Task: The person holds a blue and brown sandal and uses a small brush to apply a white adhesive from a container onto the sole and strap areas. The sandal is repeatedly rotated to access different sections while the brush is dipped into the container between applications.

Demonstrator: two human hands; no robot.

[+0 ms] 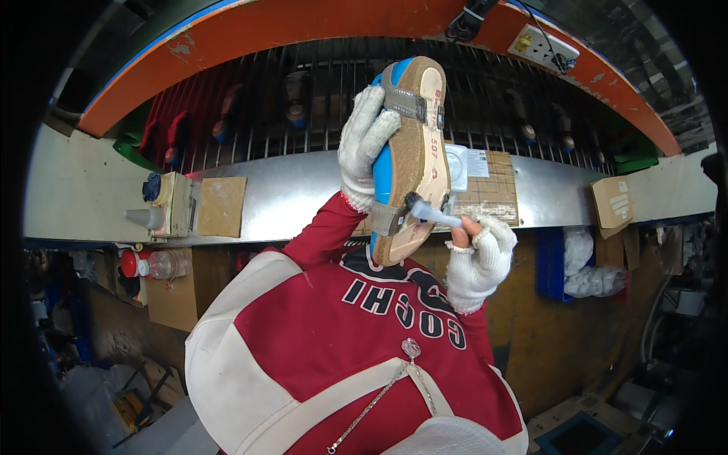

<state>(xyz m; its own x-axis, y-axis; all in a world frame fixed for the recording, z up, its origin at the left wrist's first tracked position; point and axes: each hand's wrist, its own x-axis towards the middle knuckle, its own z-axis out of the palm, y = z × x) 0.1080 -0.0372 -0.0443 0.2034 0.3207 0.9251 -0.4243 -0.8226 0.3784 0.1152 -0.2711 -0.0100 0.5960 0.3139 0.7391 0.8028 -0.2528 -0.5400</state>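
My left hand, in a white knit glove, is closed around the side of a sandal. The sandal is stretched over a blue shoe last, with its pale insole and cork-brown edge turned toward me. Grey-brown straps wrap over the sides of it. In my right hand, gloved in white with bare fingertips showing, is a toothbrush-like brush with a whitish handle. Its dark bristle end rests at the sandal's underside, next to the lower strap.
A metal ledge runs across in front of me, with a corrugated cardboard sheet and a white dish on it. Beyond is a barred rack carrying several shoes, under an orange beam. A blue crate stands below right.
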